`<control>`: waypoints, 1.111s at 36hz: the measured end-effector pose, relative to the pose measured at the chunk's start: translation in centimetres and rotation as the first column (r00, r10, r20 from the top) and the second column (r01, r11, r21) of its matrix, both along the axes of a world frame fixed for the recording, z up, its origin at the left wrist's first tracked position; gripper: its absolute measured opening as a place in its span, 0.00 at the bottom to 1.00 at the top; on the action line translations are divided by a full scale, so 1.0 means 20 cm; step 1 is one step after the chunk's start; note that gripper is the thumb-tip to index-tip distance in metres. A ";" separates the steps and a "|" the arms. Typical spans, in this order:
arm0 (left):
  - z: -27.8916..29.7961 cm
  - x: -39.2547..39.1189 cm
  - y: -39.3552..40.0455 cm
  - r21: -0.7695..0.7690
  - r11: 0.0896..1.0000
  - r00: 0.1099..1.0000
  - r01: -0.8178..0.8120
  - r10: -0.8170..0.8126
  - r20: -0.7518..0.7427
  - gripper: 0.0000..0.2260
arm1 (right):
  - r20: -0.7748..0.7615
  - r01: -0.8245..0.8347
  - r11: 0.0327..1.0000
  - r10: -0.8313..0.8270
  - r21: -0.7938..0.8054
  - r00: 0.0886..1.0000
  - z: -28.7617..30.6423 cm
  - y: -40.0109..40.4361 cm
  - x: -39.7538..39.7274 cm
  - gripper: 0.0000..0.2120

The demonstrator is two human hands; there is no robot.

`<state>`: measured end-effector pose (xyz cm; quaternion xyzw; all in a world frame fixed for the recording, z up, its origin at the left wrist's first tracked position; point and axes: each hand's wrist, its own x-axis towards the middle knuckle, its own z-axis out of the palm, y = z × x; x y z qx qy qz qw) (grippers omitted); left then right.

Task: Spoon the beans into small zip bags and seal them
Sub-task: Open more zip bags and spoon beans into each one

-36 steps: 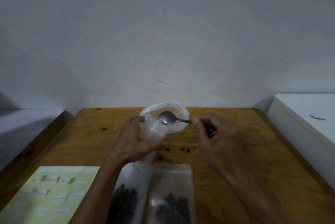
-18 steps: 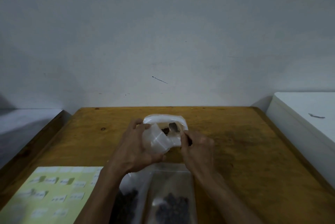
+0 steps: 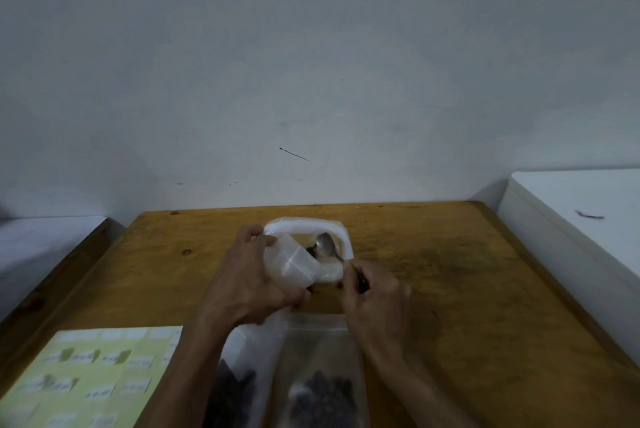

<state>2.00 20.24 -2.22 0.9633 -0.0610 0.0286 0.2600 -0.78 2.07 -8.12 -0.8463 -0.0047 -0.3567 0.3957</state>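
Observation:
My left hand (image 3: 247, 280) grips a small clear zip bag (image 3: 294, 263) held against the mouth of a larger white plastic bag (image 3: 308, 225) on the wooden table (image 3: 450, 289). My right hand (image 3: 375, 296) pinches the handle of a metal spoon (image 3: 325, 244), whose bowl sits inside the white bag's opening beside a few dark beans (image 3: 311, 249). Two clear zip bags with dark beans lie near the front edge, one at the left (image 3: 239, 389) partly behind my left forearm, one at the right (image 3: 322, 389).
A yellow-green sheet of white labels (image 3: 86, 382) lies at the table's front left. A white box-like surface (image 3: 581, 219) stands to the right of the table, and a grey wall rises behind. A lower ledge (image 3: 45, 237) runs along the left.
The spoon went from hovering over the white bag's mouth down into it, then rose so its bowl shows again. The white bag's top sank lower. My right hand drew nearer to the bag.

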 end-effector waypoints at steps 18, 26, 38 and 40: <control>-0.01 -0.02 0.00 -0.012 1.000 0.997 0.025 -0.024 0.070 0.47 | -0.282 -0.028 0.993 0.058 0.111 0.958 0.03 0.03 -0.01 0.07; 0.04 0.00 0.01 -0.029 0.999 0.990 0.035 -0.030 0.139 0.50 | -0.419 -0.005 0.994 0.050 0.107 0.906 0.03 0.00 0.01 0.08; 0.00 0.04 0.04 -0.020 1.000 0.996 0.006 -0.004 0.095 0.49 | -0.538 0.250 0.697 0.228 0.672 0.812 0.05 -0.01 0.04 0.12; -0.03 0.05 0.06 -0.002 1.000 0.996 0.001 -0.001 0.088 0.47 | -0.535 0.236 0.712 0.227 0.661 0.814 0.05 -0.01 0.04 0.11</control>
